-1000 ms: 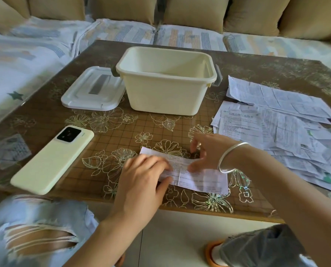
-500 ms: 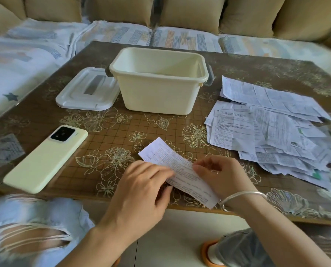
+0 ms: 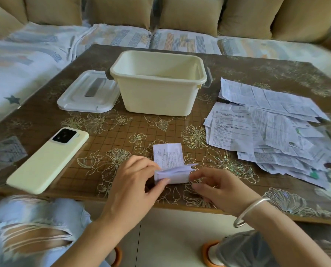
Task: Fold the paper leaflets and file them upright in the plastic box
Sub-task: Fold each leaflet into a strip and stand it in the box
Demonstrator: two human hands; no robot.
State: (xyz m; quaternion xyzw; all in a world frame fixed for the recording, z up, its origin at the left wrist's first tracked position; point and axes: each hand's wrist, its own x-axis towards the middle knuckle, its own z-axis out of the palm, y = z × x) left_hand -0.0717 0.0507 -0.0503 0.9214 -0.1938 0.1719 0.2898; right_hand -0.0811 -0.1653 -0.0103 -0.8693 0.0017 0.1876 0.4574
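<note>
The left hand and right hand each pinch one end of a partly folded leaflet at the near edge of the table. Its unfolded flap lies flat just beyond the fingers. A phone lies left of the left hand. A loose pile of leaflets lies beyond the right hand. Farther ahead stands the open plastic box, with its lid just left of it.
</note>
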